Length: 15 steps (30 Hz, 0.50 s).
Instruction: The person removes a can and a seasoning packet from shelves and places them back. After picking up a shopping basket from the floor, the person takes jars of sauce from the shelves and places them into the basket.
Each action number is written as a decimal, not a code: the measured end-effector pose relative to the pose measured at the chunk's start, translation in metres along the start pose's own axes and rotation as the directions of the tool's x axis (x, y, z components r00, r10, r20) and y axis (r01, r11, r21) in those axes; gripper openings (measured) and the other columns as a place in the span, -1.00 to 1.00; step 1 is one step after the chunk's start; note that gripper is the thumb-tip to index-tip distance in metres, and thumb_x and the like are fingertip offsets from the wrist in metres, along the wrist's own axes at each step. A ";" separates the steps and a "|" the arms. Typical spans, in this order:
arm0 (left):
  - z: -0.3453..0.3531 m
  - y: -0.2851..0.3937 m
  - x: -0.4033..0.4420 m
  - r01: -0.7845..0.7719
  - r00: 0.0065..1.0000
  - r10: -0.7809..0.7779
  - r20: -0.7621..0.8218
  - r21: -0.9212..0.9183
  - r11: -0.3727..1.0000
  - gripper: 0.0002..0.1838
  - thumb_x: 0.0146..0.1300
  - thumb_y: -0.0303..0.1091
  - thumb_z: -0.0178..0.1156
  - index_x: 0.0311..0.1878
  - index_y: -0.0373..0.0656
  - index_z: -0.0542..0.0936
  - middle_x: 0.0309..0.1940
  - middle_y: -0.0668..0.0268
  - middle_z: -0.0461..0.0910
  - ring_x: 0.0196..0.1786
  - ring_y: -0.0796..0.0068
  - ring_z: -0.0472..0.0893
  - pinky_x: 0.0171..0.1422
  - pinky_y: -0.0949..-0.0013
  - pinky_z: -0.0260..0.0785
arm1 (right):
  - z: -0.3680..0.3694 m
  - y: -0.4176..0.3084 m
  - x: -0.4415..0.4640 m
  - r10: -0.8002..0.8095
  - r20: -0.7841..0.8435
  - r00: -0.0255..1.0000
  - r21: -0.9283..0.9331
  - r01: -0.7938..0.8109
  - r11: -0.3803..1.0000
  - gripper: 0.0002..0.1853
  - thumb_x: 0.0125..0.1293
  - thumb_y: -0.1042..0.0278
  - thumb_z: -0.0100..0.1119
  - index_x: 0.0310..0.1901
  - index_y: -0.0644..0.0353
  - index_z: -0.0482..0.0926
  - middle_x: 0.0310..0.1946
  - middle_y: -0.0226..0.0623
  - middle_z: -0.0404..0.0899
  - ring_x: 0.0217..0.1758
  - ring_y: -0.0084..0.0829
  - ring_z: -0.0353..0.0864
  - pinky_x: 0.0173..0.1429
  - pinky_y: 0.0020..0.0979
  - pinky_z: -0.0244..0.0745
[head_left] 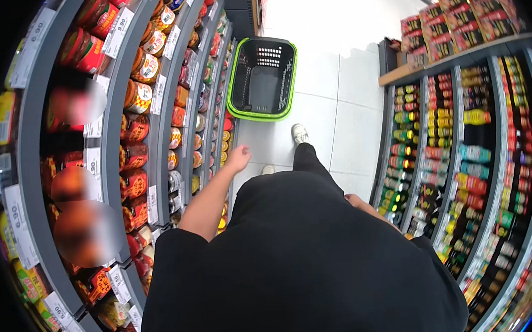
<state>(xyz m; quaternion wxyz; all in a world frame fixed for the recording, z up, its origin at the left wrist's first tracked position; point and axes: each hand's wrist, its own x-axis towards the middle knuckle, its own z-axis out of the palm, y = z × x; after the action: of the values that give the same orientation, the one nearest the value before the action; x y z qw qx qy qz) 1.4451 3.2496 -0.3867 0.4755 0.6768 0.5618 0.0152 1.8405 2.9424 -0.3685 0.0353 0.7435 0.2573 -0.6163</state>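
Observation:
My left hand (239, 159) hangs beside the left shelves, its fingers loosely bent and a little apart, with nothing in them. A black shopping basket (262, 115) with a bright green rim stands on the floor ahead of that hand, apart from it. Only part of my right hand (354, 200) shows at my right side; my black shirt hides some of it, and its fingers cannot be made out.
Shelves of jars (146, 68) and packets with price tags (157, 94) line my left. Rows of bottles (440, 118) fill the right shelves, with stacked red boxes (447, 24) on top. Pale floor tiles (320, 100) run between; one white shoe (300, 134) is stepped forward.

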 end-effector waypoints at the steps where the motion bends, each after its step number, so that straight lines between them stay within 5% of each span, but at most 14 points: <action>1: 0.010 -0.012 -0.003 0.034 0.999 -0.034 0.015 0.005 0.999 -0.58 0.15 -0.19 0.19 0.04 -0.22 0.52 -0.09 0.06 0.60 -0.04 0.17 0.60 0.06 0.22 0.43 | -0.020 -0.009 0.008 -0.004 0.010 1.000 -0.011 0.004 1.000 -0.72 0.16 0.42 0.08 -0.05 0.17 0.51 -0.37 -0.33 0.57 -0.40 -0.39 0.60 -0.47 -0.36 0.51; 4: 0.035 -0.054 -0.020 0.158 0.977 -0.184 0.106 0.217 0.963 -0.56 0.18 -0.13 0.12 0.02 -0.26 0.54 -0.03 -0.02 0.56 0.04 0.08 0.55 0.14 0.18 0.39 | -0.092 -0.039 0.029 -0.028 -0.020 0.999 -0.074 0.026 0.997 -0.75 0.16 0.38 0.10 -0.10 0.16 0.54 -0.41 -0.35 0.57 -0.46 -0.41 0.58 -0.51 -0.40 0.45; 6: 0.054 -0.095 -0.029 0.139 0.888 -0.356 0.293 0.567 0.812 -0.52 0.18 -0.11 0.06 0.02 -0.31 0.53 0.05 -0.06 0.50 0.16 0.03 0.47 0.24 0.17 0.32 | -0.148 -0.064 0.038 -0.054 -0.036 0.998 -0.127 0.049 0.991 -0.77 0.16 0.35 0.12 -0.14 0.15 0.55 -0.43 -0.35 0.57 -0.51 -0.43 0.56 -0.55 -0.42 0.42; 8: 0.066 -0.092 -0.055 0.614 0.752 -0.651 0.105 0.249 0.749 -0.53 0.17 -0.14 0.06 0.01 -0.34 0.53 0.09 -0.06 0.47 0.22 0.04 0.41 0.29 0.18 0.26 | -0.200 -0.059 0.091 -0.082 -0.008 0.997 -0.041 0.082 0.996 -0.79 0.15 0.33 0.13 -0.17 0.14 0.56 -0.44 -0.33 0.56 -0.58 -0.45 0.54 -0.61 -0.43 0.38; 10: 0.062 -0.051 -0.060 0.642 0.753 -0.656 0.047 0.169 0.748 -0.53 0.17 -0.15 0.07 0.01 -0.33 0.53 0.09 -0.07 0.47 0.21 0.03 0.42 0.29 0.18 0.27 | -0.259 -0.084 0.114 -0.016 0.062 0.998 0.151 0.007 0.988 -0.80 0.17 0.35 0.12 -0.16 0.13 0.53 -0.43 -0.31 0.56 -0.57 -0.39 0.56 -0.61 -0.38 0.37; 12: 0.067 -0.033 -0.055 0.657 0.748 -0.659 0.076 0.056 0.752 -0.53 0.14 -0.16 0.11 0.04 -0.28 0.51 0.08 -0.06 0.48 0.19 0.02 0.45 0.27 0.18 0.29 | -0.314 -0.094 0.155 -0.056 0.060 0.997 0.060 0.053 0.997 -0.76 0.27 0.27 0.07 -0.08 0.15 0.49 -0.35 -0.28 0.59 -0.50 -0.36 0.59 -0.51 -0.38 0.45; 13: 0.070 -0.019 -0.048 0.657 0.753 -0.658 -0.021 -0.050 0.753 -0.54 0.13 -0.16 0.12 0.05 -0.25 0.51 0.07 -0.05 0.49 0.17 0.03 0.46 0.26 0.18 0.30 | -0.330 -0.111 0.162 -0.028 -0.088 0.996 -0.182 0.011 0.983 -0.77 0.27 0.27 0.05 -0.09 0.16 0.49 -0.36 -0.27 0.59 -0.50 -0.36 0.59 -0.50 -0.37 0.48; 15: 0.080 0.012 -0.023 0.620 0.736 -0.659 -0.156 -0.234 0.748 -0.55 0.12 -0.17 0.15 0.05 -0.21 0.51 0.05 -0.03 0.50 0.15 0.04 0.48 0.24 0.19 0.31 | -0.359 -0.134 0.188 -0.082 -0.042 0.996 -0.480 0.052 0.876 -0.75 0.25 0.27 0.05 -0.09 0.17 0.49 -0.38 -0.26 0.59 -0.48 -0.38 0.60 -0.51 -0.37 0.49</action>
<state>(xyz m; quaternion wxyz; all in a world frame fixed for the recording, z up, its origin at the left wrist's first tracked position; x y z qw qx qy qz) 1.4896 3.1827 -0.4111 0.4385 0.3929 0.8079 -0.0250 2.1266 3.2545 -0.4233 0.1885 0.7208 0.4278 -0.5117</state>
